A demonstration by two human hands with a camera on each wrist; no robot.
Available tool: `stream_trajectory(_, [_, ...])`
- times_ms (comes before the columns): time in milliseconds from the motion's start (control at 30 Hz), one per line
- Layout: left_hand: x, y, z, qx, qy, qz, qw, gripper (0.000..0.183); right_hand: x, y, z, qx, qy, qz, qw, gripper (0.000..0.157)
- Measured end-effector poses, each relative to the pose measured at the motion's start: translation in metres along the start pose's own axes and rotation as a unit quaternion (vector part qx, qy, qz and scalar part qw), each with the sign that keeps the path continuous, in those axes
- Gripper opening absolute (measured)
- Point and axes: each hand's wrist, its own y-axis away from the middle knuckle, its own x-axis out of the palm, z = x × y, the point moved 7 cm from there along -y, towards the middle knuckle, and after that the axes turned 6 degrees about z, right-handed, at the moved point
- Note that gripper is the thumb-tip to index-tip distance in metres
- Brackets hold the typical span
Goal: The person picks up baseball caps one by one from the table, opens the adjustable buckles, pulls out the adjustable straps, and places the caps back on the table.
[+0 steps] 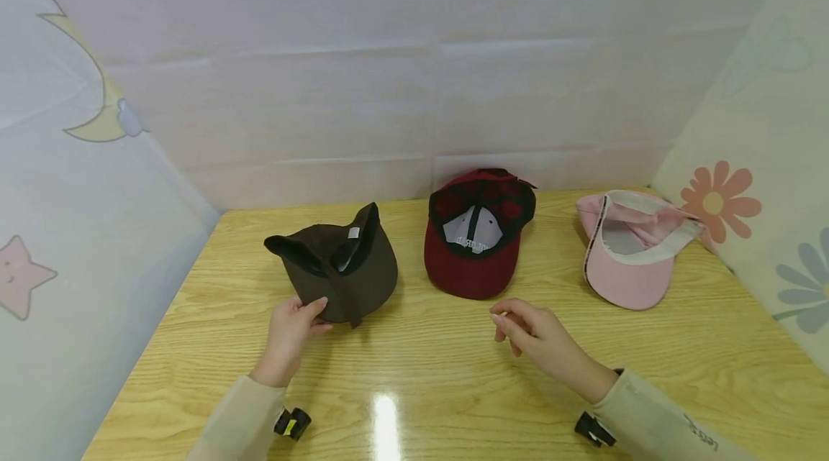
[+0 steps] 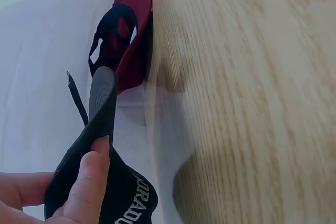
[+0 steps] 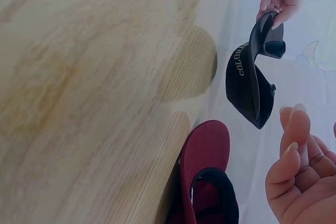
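Note:
My left hand (image 1: pixel 289 335) pinches a dark baseball cap (image 1: pixel 378 277) by its brim, thumb on one face and fingers behind. The cap is held above the table with its inside opening facing up and away, and a loose strap hangs across the brim. Pale lettering shows on its front in the right wrist view, on the dark crown (image 3: pixel 239 82). My right hand (image 1: pixel 544 342) hovers in front of a dark red cap (image 1: pixel 471 277), fingers loosely bent and holding nothing. That red cap lies upturned, brim toward me, white lining and dark sweatband showing.
To the right, a pink cap (image 1: pixel 631 283) with a white inner band also lies upturned, brim toward me. The wooden table (image 1: pixel 427 367) meets a pale backdrop (image 1: pixel 324 108) behind the caps. Printed side panels (image 1: pixel 764 159) stand at left and right.

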Motion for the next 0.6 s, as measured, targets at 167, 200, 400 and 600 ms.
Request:
stream_trajectory(167, [-0.002,-0.002,0.002,-0.002,-0.001,-0.004,1.0,0.024,0.0,0.001,-0.002,0.002,0.0,0.0,1.0,0.012])
stream_trajectory(200, [-0.002,-0.002,0.002,-0.002,-0.003,-0.004,1.0,0.023,0.0,0.001,-0.002,0.003,-0.001,0.001,1.0,0.012])
stream_trajectory(400, [-0.006,-0.007,0.007,-0.01,0.001,-0.006,0.9999,0.024,0.0,0.001,-0.003,0.01,-0.002,0.002,1.0,0.012])
stream_trajectory(600, [-0.009,-0.01,0.012,-0.03,-0.004,0.001,0.9996,0.028,0.0,0.001,-0.003,0.013,0.0,0.002,1.0,0.013])
